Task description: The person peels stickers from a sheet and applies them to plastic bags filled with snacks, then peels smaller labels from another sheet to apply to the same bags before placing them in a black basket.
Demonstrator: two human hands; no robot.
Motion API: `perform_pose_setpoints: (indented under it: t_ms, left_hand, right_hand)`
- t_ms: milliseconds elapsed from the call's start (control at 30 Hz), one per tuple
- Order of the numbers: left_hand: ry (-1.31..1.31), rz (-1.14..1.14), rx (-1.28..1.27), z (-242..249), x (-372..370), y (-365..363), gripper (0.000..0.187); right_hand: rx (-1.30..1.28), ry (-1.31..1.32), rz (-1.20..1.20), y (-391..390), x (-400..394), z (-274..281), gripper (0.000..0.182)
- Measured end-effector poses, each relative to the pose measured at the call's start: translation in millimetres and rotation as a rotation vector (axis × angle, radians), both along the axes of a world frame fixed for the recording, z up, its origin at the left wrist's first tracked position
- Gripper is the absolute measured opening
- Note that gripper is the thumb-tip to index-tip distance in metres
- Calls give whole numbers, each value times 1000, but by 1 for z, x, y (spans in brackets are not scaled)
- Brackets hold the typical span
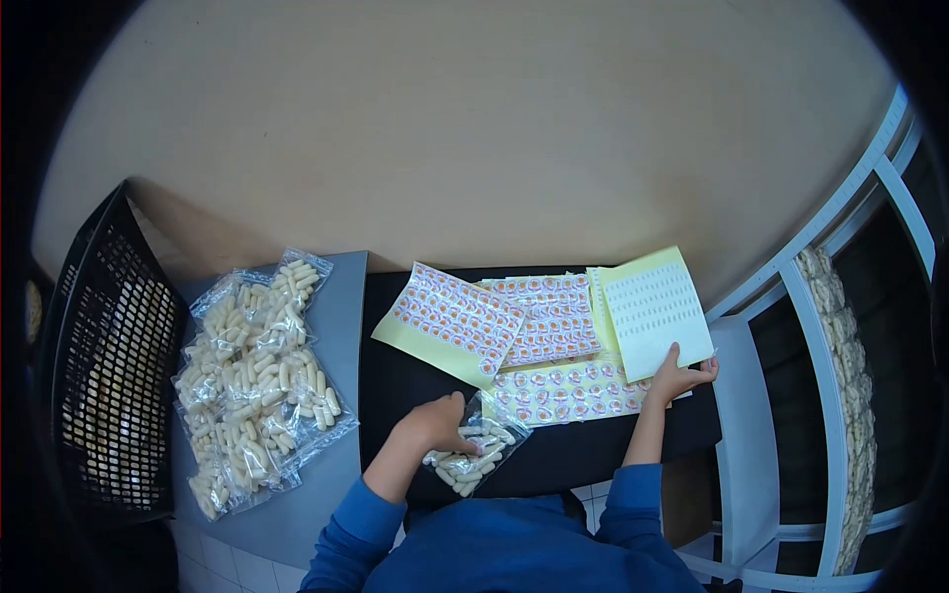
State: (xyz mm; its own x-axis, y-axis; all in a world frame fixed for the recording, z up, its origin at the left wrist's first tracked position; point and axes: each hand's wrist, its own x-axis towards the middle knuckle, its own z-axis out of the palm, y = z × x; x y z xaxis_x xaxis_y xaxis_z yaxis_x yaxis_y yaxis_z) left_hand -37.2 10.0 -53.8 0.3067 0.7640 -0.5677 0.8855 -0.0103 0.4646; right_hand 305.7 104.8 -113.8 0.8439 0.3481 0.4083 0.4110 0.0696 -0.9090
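My left hand (435, 425) has its fingers bent over a clear plastic bag (473, 460) of pale, capsule-shaped pieces at the black table's front edge. The fingertips press on the bag and partly hide it. My right hand (680, 376) is at the lower right corner of a pale sticker sheet (652, 301), which carries faint rows of marks. Its thumb lies on top of the sheet, and the bent fingers are at the edge. Beside it lie sheets of round orange-and-pink stickers, one tilted at the left (455, 318), another nearer me (568, 390).
Several filled clear bags (257, 385) are piled on the grey table (341, 287) at the left. A black mesh basket (114, 385) stands beyond them. The black table (386, 381) meets a beige wall (474, 138). White rack bars (806, 415) rise at the right.
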Motion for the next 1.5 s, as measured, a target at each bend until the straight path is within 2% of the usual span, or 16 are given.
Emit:
perform_pose_setpoints:
  t_ms: [67,167,233,267,300,333,367,400,467,600,633,667,700,767,867,1500]
  left_hand:
    - [23,-12,-11,-9,4,0,71]
    - [29,0,-83,-3,5,1,66]
    - [-161,-151,-166,11,1,4,59]
    - [-160,-148,-167,9,-3,5,59]
    - [-324,-191,-138,8,-7,7,54]
    - [-487,-233,-108,8,-9,7,50]
    - [-611,-171,-62,9,-9,6,43]
    - [-608,-94,-109,30,-7,7,42]
    - [-930,18,84,11,-4,5,41]
    - [-1138,172,215,23,11,5,40]
    - [-1123,258,134,29,12,4,40]
    - [-1106,343,53,33,14,4,40]
    - [-1204,243,214,29,18,5,41]
    - [-1206,267,231,37,22,1,41]
    - [-1202,290,313,36,26,0,42]
    - [-1142,231,447,44,29,-4,50]
  right_hand:
    - [-102,-115,-86,2,13,-15,63]
    - [-254,-233,-59,-2,16,-16,59]
    - [-264,-224,-75,-4,15,-16,53]
    - [-272,-215,-93,-5,14,-14,47]
    - [-274,-215,-89,-6,10,-11,47]
    - [-284,-255,-138,-9,3,-7,36]
    - [-293,-295,-186,-10,-2,-6,25]
    - [-293,-295,-183,-10,-3,-7,25]
    - [63,217,393,-9,-7,-10,12]
    - [97,207,912,-45,-88,78,8]
    - [83,224,1035,-55,-105,95,7]
    - [81,99,1151,-62,-116,107,6]
    - [82,25,1192,-68,-130,118,5]
    - [41,-213,1201,-73,-146,121,6]
    - [-27,-381,1147,-77,-171,130,7]
    - [77,-429,1002,-70,-189,118,11]
